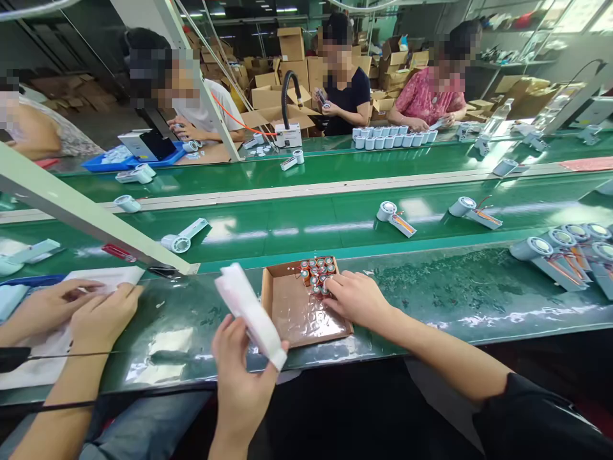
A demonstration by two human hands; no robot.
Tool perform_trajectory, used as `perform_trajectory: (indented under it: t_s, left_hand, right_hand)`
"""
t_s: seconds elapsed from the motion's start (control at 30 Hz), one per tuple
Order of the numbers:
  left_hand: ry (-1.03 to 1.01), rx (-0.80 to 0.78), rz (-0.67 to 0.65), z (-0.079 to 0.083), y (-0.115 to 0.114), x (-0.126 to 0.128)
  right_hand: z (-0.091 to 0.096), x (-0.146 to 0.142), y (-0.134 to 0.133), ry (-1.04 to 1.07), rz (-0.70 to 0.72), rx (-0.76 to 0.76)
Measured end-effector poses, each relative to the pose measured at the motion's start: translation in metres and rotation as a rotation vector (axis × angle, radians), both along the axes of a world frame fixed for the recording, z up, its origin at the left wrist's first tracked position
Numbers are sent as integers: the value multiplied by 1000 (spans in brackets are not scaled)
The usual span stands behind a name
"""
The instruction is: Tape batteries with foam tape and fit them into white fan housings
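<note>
My left hand (244, 364) is closed around a long white piece (251, 313), held tilted above the near edge of the bench. Motion blurs it, so its kind is unclear. Beside it lies a shallow cardboard tray (292, 313). Several small cylindrical batteries (316, 268) with thin wires stand together in the tray's far right corner. My right hand (359, 297) reaches over the tray's right side, its thumb and fingers pinched at a battery at the edge of that group. The fingers partly hide that battery.
Handheld fan bodies (398, 218) lie along the green conveyor (297, 230). Several fan bodies with wires (558, 255) stand at the right. At left, a co-worker's hands (103, 306) work over a white sheet. A slanted metal post (96, 211) crosses the left side. People sit across the line.
</note>
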State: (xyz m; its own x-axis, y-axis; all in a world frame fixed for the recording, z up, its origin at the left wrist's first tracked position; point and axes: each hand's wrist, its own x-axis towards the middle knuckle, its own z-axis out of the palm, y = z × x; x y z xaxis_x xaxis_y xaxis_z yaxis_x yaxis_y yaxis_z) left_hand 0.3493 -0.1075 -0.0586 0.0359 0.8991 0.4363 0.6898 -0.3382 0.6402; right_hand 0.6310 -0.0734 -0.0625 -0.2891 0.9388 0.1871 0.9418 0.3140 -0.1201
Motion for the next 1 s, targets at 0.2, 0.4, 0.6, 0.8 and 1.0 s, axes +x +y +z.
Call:
perform_trajectory:
  t_s: [0.2,0.4,0.6,0.8,1.0]
  left_hand:
    - [274,183,-113,-2,9,12]
    - [406,260,-146,3,14,1]
    - [510,366,-138,9,20,-9]
    - [545,370,-161,4,17,3]
    - [589,353,-233,8,9,17]
  right_hand:
    - [-2,-7,0,59,-2,-65]
    - [-5,1,4,289,-20,-82]
    - [2,18,-7,1284,3,34]
    - [2,12,-19,1603,10,-92]
    - [9,0,-22,1593,-31,-63]
